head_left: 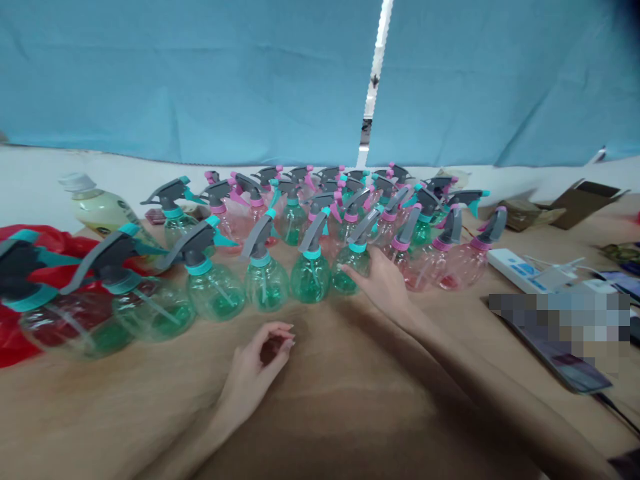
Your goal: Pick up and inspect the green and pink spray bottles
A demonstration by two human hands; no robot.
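My right hand [384, 283] is wrapped round the right side of a clear green spray bottle [346, 270] with a grey and teal trigger head. Its thumb lies across the front of the bottle, and the other fingers are partly hidden. Nothing is in my left hand [257, 363], which hovers over the table in front of the row, fingers loosely curled and a small gap between thumb and fingertips. Left of the held bottle, another green spray bottle [310, 277] stands upright. Just right of my right hand is a pink spray bottle [417, 267].
More pink and green spray bottles crowd the wooden table [320, 413] behind. At the left are a pale jug with a white cap [103, 207] and a red plastic bag [20, 350]. A power strip [517, 270], a phone [580, 373] and a cardboard box [585, 203] lie right.
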